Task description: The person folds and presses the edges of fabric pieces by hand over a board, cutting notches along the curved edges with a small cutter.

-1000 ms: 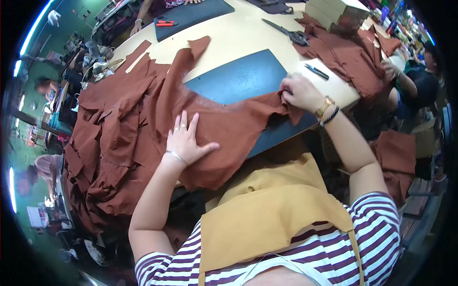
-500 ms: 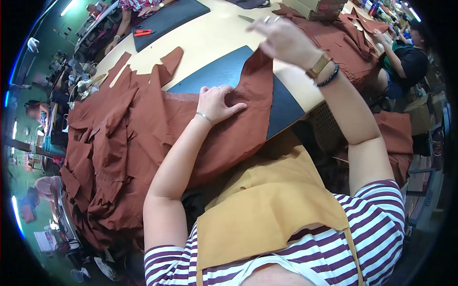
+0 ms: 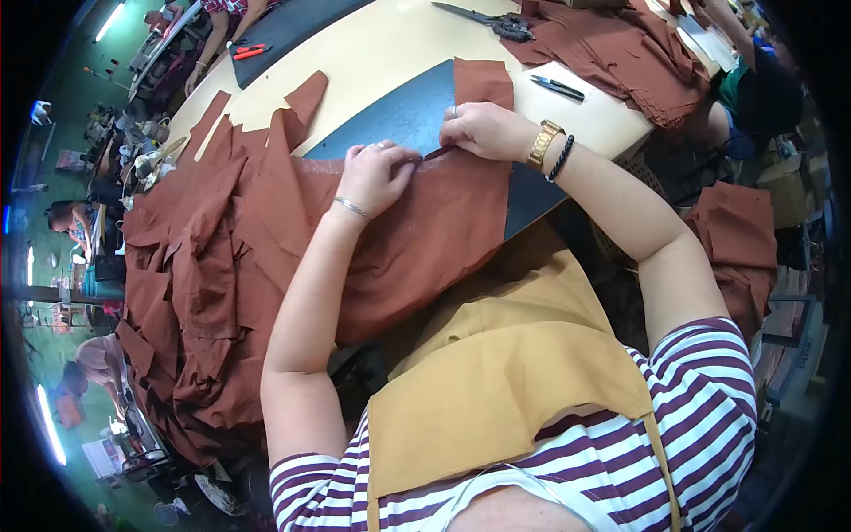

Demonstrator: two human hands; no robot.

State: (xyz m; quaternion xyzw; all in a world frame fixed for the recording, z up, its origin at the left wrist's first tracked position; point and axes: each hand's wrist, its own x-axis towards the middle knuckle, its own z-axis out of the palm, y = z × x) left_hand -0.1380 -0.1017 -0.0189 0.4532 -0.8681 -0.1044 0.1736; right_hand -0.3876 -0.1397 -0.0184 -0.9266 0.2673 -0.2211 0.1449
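A rust-brown cloth piece lies over a dark blue board and hangs off the table's near edge. My left hand is closed on the cloth's upper edge, fingers curled and pinching it. Close by on the right, my right hand pinches the same edge, where a dark fold shows between the two hands. A whitish strip runs along this edge beside my left hand. Thread snips lie on the table beyond my right wrist, and large scissors rest farther back.
Heaped brown cloth spills over the table's left side. Stacked brown pieces lie at the back right, near a person's arm. Red-handled snips sit on another dark board, beside another person's arm. More folded cloth is at right.
My right hand has come down from near the large scissors to the cloth's edge beside my left hand. The cloth's right end, raised before, now lies flatter on the board.
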